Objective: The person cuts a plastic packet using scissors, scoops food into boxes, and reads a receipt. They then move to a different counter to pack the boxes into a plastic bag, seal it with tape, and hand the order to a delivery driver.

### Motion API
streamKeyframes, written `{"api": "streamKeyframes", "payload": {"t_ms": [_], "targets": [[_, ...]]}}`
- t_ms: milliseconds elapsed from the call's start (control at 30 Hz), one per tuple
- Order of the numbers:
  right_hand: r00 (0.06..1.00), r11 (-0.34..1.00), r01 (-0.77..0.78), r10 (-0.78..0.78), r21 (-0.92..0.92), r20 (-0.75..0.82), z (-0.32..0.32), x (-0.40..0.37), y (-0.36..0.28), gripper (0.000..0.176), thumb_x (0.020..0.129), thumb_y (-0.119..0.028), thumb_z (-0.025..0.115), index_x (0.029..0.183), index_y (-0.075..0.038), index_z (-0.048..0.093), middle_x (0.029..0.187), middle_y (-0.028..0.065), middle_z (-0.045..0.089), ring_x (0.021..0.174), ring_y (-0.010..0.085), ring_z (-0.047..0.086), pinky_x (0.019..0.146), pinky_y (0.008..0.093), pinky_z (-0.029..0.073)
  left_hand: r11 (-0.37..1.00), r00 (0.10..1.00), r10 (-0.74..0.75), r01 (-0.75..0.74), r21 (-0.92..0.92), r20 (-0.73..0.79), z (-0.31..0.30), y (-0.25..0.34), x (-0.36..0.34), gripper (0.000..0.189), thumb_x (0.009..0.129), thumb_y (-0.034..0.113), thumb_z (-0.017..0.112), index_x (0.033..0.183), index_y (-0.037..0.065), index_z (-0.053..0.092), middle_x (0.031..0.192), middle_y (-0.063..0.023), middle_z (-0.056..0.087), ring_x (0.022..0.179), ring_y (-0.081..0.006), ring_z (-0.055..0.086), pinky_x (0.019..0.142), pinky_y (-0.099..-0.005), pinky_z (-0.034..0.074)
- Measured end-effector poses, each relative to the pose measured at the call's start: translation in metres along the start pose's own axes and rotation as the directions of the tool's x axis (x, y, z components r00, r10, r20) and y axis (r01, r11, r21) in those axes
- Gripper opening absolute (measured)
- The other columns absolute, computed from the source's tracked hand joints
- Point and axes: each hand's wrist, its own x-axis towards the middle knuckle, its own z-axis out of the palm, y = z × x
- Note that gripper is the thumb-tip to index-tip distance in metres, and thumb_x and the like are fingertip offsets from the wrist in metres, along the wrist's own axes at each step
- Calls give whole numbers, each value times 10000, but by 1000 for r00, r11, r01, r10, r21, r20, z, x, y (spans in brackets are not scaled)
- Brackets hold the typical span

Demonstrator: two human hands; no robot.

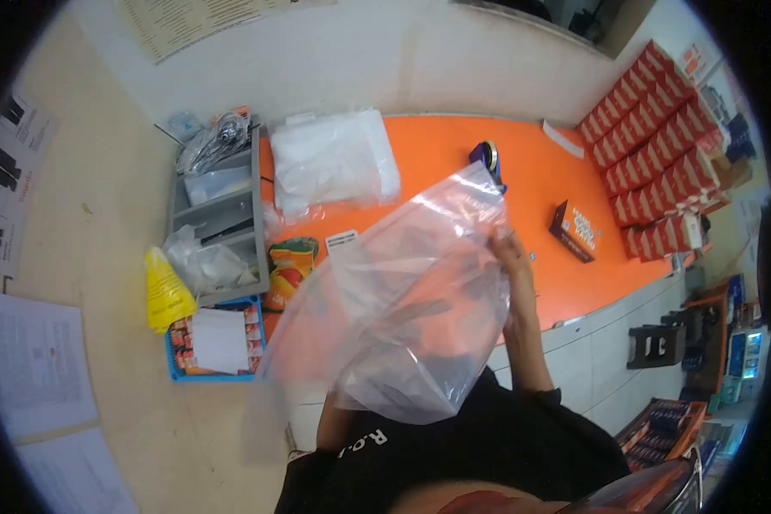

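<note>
The right hand, right of centre, pinches the edge of a large clear plastic bag that spreads across the middle of the frame. The left hand shows only hazily through the film, apart from the right; whether it grips cannot be told. Below the bag is a black shirt. Behind it lies the orange tabletop, with stacked clear plastic packets at upper left and a blue tape dispenser near the bag's top corner. Farther left stands a gray compartment tray; at upper right, piled red-and-white boxes.
</note>
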Motion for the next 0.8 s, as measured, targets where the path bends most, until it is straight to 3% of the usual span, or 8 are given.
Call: {"api": "streamKeyframes", "payload": {"t_ms": [167, 333, 400, 433, 500, 567, 700, 800], "targets": [[985, 991, 131, -126, 40, -119, -51, 0, -31, 209, 931, -259, 598, 1044, -91, 546, 958, 11, 588, 733, 68, 571, 595, 209, 474, 1000, 999, 21, -21, -11, -24, 28, 39, -21, 159, 854, 94, 662, 959, -25, 647, 871, -100, 679, 817, -205, 644, 737, -357, 517], [895, 908, 400, -416, -124, -162, -94, 7, -62, 244, 912, -235, 634, 1044, -50, 548, 963, 38, 580, 802, 116, 571, 713, 265, 486, 960, 908, 169, -63, 274, -383, 59, 40, -13, 122, 841, 99, 707, 832, -18, 673, 683, -38, 634, 609, -69, 569, 526, -220, 437], [588, 433, 474, -803, -766, -90, -87, -2, -66, 244, 886, -188, 667, 1019, -24, 546, 944, 56, 570, 828, 129, 560, 746, 265, 469, 891, 896, 218, -21, 454, -386, 62, 27, -6, 148, 834, 124, 724, 803, -16, 686, 655, -17, 617, 584, -43, 540, 499, -214, 407], [588, 439, 472, -803, -764, -98, -89, -9, -62, 244, 886, -188, 667, 1019, -24, 546, 944, 56, 570, 828, 129, 560, 746, 265, 469, 878, 893, 248, -43, 477, -376, 69, 18, 1, 148, 829, 127, 731, 798, -13, 692, 638, 2, 602, 563, -30, 513, 475, -216, 377], [631, 186, 611, -701, -769, 333, -95, -35, -49, 251, 853, -148, 690, 998, -8, 541, 943, 71, 564, 822, 147, 562, 732, 267, 465, 864, 897, 263, -55, 501, -355, 86, 8, 5, 148, 824, 130, 738, 792, -9, 697, 621, 22, 587, 542, -18, 486, 451, -217, 346], [864, 658, 493, -293, -569, 410, -68, -61, -34, 252, 812, -118, 712, 968, -16, 542, 902, 69, 564, 787, 165, 558, 714, 273, 456, 818, 951, 181, -3, 575, -252, 104, 7, 3, 153, 825, 134, 733, 818, -14, 697, 602, 27, 583, 552, -15, 479, 464, -221, 358], [916, 798, 256, -19, -545, 402, -65, -57, 7, 251, 780, -100, 736, 867, -29, 511, 782, 24, 501, 751, 92, 511, 697, 253, 439, 613, 945, 326, -233, 755, 27, 118, -14, 11, 173, 728, 116, 755, 824, -8, 684, 625, -108, 623, 549, -164, 600, 509, -289, 437], [888, 887, 114, 111, -448, 446, -79, -57, 11, 242, 791, -88, 723, 801, -39, 485, 743, -7, 459, 750, 47, 476, 690, 241, 436, 613, 987, 163, -110, 782, 11, 124, -11, 5, 202, 674, 134, 769, 770, 6, 646, 643, -145, 608, 575, -233, 619, 528, -321, 447]]}}
